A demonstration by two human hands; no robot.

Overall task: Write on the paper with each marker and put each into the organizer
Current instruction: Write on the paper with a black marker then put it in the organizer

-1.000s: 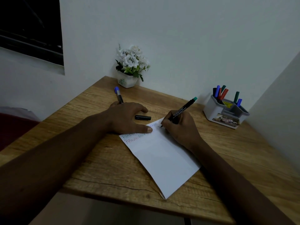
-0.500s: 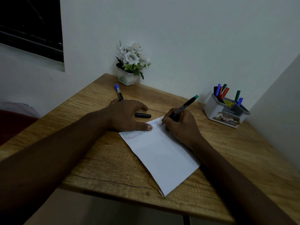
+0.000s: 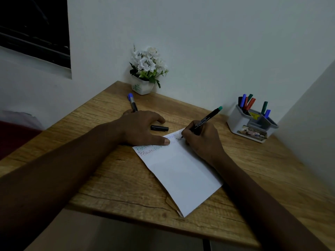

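While open, flat on the paper, left hand; marker tight within right hand.

On the counter, the right hand grips a green-ended marker with its tip on the paper, the left hand presses flat on the paper's corner, a black cap lies just beside it, and the organizer stands at far right.
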